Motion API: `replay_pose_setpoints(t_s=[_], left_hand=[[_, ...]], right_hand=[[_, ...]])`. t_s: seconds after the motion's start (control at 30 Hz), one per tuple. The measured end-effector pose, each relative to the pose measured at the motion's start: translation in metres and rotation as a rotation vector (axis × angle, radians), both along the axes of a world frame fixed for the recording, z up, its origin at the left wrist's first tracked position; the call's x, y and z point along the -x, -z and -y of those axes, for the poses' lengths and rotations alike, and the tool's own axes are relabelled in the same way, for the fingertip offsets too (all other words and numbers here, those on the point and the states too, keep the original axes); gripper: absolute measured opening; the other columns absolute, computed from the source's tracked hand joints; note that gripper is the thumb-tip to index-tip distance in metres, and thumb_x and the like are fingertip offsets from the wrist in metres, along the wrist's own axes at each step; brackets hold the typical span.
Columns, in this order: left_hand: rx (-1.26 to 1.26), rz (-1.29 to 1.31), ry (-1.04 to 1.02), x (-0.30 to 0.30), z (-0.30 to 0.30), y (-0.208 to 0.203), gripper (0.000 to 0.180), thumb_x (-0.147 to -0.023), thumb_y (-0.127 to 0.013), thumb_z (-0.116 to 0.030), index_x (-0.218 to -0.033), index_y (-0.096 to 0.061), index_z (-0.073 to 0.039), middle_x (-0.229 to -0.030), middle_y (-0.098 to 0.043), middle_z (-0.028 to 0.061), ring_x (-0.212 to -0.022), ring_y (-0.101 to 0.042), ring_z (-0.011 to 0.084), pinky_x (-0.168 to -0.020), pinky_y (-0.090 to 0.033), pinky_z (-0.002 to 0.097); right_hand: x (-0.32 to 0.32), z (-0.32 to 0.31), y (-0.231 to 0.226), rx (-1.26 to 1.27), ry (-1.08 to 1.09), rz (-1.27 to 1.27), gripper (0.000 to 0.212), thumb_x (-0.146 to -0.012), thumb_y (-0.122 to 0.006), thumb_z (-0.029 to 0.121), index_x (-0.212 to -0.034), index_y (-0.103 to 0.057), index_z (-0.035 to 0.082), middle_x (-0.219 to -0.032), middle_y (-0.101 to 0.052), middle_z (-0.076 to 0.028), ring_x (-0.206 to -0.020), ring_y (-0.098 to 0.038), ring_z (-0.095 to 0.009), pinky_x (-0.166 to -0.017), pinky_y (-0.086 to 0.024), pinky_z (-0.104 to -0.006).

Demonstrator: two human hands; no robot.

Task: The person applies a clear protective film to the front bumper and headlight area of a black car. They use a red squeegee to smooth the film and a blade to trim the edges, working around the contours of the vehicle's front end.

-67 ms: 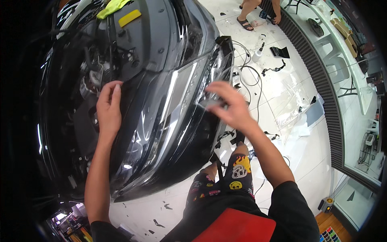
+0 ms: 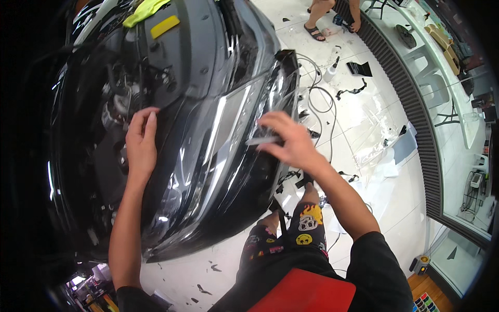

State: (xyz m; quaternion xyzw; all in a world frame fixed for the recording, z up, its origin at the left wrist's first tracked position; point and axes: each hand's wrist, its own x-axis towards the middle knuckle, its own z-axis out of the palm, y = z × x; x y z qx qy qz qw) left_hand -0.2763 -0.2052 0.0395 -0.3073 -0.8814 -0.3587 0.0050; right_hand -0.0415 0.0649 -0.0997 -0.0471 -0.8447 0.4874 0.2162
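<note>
A black car front (image 2: 236, 179) fills the left and middle, with glossy, wrinkled clear film (image 2: 182, 174) over its bumper and light area. My left hand (image 2: 140, 140) is over the engine bay's front edge, thumb and fingers pinched together. From its fingertips a thin film edge runs toward the headlight. Beside the near corner of the bumper, my right hand (image 2: 291, 140) is curled around a flat, greyish translucent piece, like a squeegee (image 2: 262, 140). Its edge points toward the bumper, and whether it touches the surface cannot be told. Part of the piece is hidden by my fingers.
A yellow squeegee (image 2: 165, 27) and a lime cloth (image 2: 145, 11) lie on the engine cover. On the white floor are a cable (image 2: 332, 112), a spray bottle (image 2: 330, 70), black trim scraps (image 2: 359, 68) and clear film sheets (image 2: 371, 140). Another person crouches at the top right.
My right hand has shifted slightly left and down, bringing the translucent piece into clearer sight. My left hand has barely moved. The view has shifted a little.
</note>
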Motion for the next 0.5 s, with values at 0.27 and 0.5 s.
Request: replay_pose_setpoints(t_s=[0.27,0.5], left_hand=[[0.056,0.128,-0.1,0.001,0.007,0.01,0.023,-0.111,-0.056,-0.016,-0.125,-0.066,-0.001,-0.113,-0.061,0.0018,-0.109,-0.056,0.0085,-0.099,-0.041,0.0233],[0.286,0.075,-0.262,-0.002,-0.033,0.001,0.034,-0.114,-0.049,-0.032,-0.123,-0.065,-0.004,-0.113,-0.067,0.0066,-0.109,-0.058,0.0154,-0.102,-0.042,0.0295]], right_hand=[[0.031,-0.032,-0.014,-0.182,-0.359,0.073,0.035,-0.086,-0.086,0.032,-0.097,-0.064,0.007,-0.11,-0.057,-0.011,-0.075,-0.07,-0.033,-0.066,-0.055,-0.0433],[0.046,-0.063,-0.008,0.013,-0.403,0.193,0.029,-0.09,-0.081,0.029,-0.095,-0.064,0.006,-0.089,-0.063,-0.013,-0.077,-0.068,-0.038,-0.067,-0.054,-0.0499]])
